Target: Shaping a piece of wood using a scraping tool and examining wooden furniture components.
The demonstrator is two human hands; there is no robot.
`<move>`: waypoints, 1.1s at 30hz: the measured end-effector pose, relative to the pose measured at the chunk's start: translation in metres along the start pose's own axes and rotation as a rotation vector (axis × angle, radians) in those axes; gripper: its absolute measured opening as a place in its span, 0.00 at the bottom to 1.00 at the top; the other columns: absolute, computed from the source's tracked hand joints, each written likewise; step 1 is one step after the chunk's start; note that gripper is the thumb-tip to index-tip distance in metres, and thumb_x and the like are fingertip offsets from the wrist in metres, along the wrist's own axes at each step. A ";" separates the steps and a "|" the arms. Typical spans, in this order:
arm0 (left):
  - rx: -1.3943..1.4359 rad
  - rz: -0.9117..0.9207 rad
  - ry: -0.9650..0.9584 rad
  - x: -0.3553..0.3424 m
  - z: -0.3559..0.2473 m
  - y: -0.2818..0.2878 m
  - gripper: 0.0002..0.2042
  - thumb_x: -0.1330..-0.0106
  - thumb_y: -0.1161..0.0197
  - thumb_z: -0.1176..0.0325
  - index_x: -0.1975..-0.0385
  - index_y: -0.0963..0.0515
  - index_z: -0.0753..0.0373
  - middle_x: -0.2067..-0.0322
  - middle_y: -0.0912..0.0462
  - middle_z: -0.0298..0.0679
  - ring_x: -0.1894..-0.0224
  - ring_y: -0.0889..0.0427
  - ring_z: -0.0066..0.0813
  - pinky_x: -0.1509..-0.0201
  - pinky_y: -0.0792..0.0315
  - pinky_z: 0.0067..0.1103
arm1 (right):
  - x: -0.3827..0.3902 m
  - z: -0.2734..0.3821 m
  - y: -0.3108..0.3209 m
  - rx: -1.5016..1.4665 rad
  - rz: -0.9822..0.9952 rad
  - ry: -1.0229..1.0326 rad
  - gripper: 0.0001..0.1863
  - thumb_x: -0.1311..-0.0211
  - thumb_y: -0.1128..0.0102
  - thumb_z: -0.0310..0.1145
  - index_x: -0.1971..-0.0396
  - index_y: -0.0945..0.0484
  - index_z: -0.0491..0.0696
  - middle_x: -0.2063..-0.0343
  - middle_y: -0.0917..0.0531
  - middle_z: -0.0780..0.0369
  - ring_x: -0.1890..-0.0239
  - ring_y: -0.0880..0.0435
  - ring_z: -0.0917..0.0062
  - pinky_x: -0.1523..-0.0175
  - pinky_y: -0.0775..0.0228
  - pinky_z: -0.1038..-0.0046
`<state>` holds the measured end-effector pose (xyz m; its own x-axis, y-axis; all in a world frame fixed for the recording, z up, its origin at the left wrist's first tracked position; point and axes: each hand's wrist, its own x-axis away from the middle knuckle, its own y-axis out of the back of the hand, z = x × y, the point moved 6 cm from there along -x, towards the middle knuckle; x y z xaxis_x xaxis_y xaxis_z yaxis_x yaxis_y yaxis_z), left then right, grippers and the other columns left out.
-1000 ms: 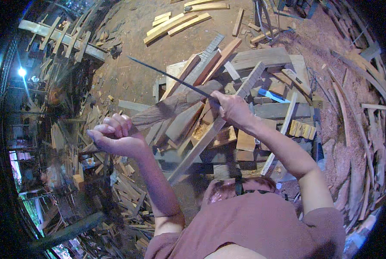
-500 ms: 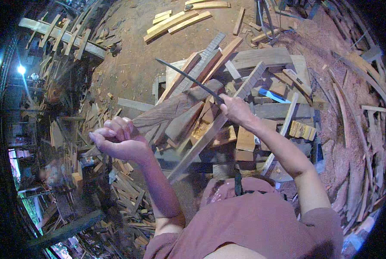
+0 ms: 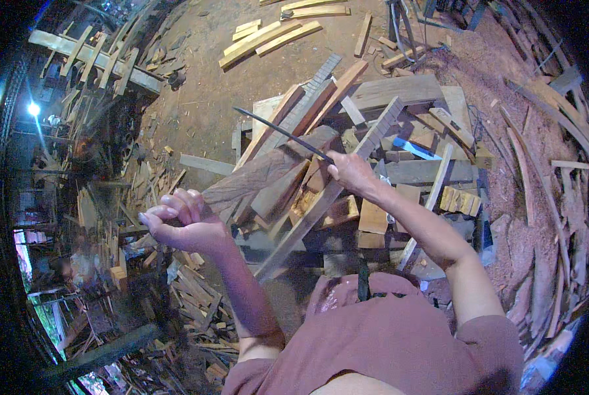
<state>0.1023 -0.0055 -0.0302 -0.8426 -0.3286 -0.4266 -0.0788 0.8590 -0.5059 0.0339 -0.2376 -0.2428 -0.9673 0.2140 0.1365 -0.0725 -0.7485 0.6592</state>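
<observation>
My right hand (image 3: 352, 172) is wrapped round the near end of a long, thin, dark bar-like tool (image 3: 284, 133). Its tip points up and to the left, and the tool crosses above a brown piece of wood (image 3: 261, 171). That wood slants from the middle of the pile down toward my left hand (image 3: 184, 220). The fingers of my left hand are curled closed at its lower left end. Whether the tool touches the wood I cannot tell.
Under the wood lies a low pile of boards and blocks (image 3: 373, 220), with a long slat (image 3: 301, 227) running across. Yellowish planks (image 3: 258, 43) lie on the dirt floor ahead. Scrap wood (image 3: 199, 289) heaps up at left, and sawdust and long offcuts (image 3: 525, 178) at right.
My right hand and the dark tool have shifted slightly left and down. My left hand has dipped a little, along with the near end of the wood.
</observation>
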 end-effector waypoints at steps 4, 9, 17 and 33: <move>0.003 0.020 -0.026 0.006 -0.005 -0.012 0.18 0.33 0.59 0.56 0.85 0.44 0.54 0.92 0.51 0.27 0.91 0.54 0.16 0.87 0.56 0.15 | 0.005 0.055 0.040 -0.023 -0.133 0.202 0.07 0.47 0.53 0.27 0.66 0.32 0.46 0.78 0.23 0.49 0.69 0.23 0.51 0.66 0.31 0.56; 0.017 0.086 -0.016 0.016 -0.009 -0.024 0.18 0.33 0.59 0.56 0.85 0.44 0.54 0.91 0.50 0.27 0.91 0.54 0.15 0.87 0.56 0.15 | 0.005 -0.007 -0.002 0.017 -0.114 0.064 0.10 0.46 0.51 0.31 0.63 0.31 0.46 0.76 0.23 0.47 0.69 0.23 0.51 0.64 0.32 0.55; 0.056 0.000 0.012 0.018 -0.005 0.001 0.17 0.34 0.59 0.58 0.85 0.46 0.55 0.90 0.50 0.27 0.91 0.55 0.15 0.87 0.59 0.15 | 0.005 -0.054 -0.008 0.120 0.007 -0.192 0.12 0.45 0.51 0.36 0.63 0.30 0.45 0.73 0.21 0.47 0.67 0.22 0.51 0.60 0.33 0.51; -0.025 -0.043 -0.032 0.030 -0.012 -0.013 0.17 0.33 0.59 0.57 0.84 0.46 0.54 0.91 0.52 0.26 0.90 0.55 0.14 0.86 0.58 0.15 | 0.007 -0.085 -0.031 -0.004 -0.030 -0.215 0.15 0.42 0.52 0.40 0.61 0.29 0.46 0.75 0.23 0.44 0.67 0.23 0.49 0.62 0.32 0.51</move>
<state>0.0717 -0.0214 -0.0271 -0.8208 -0.3774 -0.4289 -0.1280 0.8532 -0.5057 0.0091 -0.2667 -0.3251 -0.8907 0.3646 0.2714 -0.1020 -0.7421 0.6624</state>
